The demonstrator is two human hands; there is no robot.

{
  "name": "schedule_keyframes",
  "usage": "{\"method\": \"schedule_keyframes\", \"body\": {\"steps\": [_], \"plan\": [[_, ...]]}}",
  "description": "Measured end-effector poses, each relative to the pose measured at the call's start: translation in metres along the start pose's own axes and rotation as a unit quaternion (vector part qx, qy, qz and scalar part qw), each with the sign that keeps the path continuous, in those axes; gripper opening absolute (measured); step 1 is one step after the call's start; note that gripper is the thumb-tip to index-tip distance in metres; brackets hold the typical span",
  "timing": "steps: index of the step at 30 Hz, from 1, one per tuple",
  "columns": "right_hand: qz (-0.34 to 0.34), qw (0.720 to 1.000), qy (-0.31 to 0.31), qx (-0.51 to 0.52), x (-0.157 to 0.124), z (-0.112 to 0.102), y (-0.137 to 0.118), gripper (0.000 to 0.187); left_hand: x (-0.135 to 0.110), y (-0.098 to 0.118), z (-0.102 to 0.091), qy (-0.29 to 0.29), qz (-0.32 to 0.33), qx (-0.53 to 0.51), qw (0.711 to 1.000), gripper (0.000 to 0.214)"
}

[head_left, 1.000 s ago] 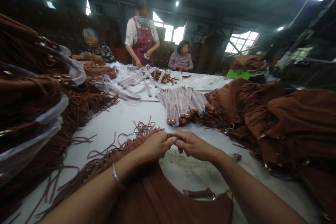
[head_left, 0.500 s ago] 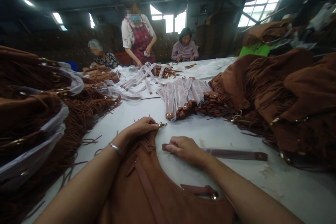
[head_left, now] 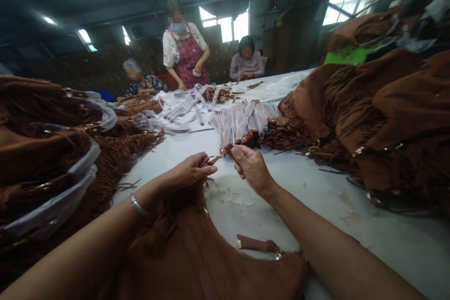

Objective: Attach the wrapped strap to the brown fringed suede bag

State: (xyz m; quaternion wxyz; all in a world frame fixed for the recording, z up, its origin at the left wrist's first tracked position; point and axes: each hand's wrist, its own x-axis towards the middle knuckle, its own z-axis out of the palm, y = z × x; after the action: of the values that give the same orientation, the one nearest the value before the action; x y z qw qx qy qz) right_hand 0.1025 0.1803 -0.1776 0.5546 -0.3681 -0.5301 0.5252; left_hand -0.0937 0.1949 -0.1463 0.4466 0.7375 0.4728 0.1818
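Observation:
A brown suede bag lies on the white table right in front of me, under both forearms. My left hand is closed, pinching the bag's far corner with its small metal ring. My right hand is closed on the end of a brown leather strap, held up against that ring. The two hands nearly touch. A short brown strap tab with a metal ring sits at the bag's near right corner.
Piles of brown fringed bags rise at the left and right. Plastic-wrapped straps lie in the table's middle. Three people work at the far end; one stands in a red apron.
My right hand lifted the strap's end off the table and brought it up to the bag's corner. My left hand kept its hold on the corner. The camera tilted slightly.

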Motion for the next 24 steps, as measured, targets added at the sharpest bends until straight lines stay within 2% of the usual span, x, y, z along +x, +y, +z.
{"method": "schedule_keyframes", "body": {"steps": [2, 6, 9, 12, 17, 24], "plan": [[0.007, 0.999, -0.03, -0.035, -0.004, 0.006, -0.001, 0.045, -0.008, 0.004, 0.014, 0.044, 0.043, 0.001, 0.998, 0.034], [0.035, 0.994, -0.088, -0.056, -0.009, 0.007, 0.008, 0.04, -0.021, -0.002, 0.038, 0.14, 0.055, 0.057, 0.987, 0.033], [0.078, 0.988, -0.124, -0.037, -0.011, 0.004, 0.015, 0.041, -0.028, -0.011, 0.049, 0.203, 0.068, 0.123, 0.969, 0.031], [0.109, 0.982, -0.147, -0.05, -0.013, 0.004, 0.02, 0.042, -0.031, -0.016, 0.054, 0.234, 0.098, 0.152, 0.955, 0.026], [0.138, 0.972, -0.159, -0.102, -0.012, 0.006, 0.02, 0.042, -0.034, -0.019, 0.051, 0.226, 0.156, 0.171, 0.946, 0.023], [0.152, 0.97, -0.147, -0.121, -0.004, -0.002, 0.0, 0.038, -0.038, -0.016, 0.045, 0.176, 0.219, 0.224, 0.933, 0.024]]}}
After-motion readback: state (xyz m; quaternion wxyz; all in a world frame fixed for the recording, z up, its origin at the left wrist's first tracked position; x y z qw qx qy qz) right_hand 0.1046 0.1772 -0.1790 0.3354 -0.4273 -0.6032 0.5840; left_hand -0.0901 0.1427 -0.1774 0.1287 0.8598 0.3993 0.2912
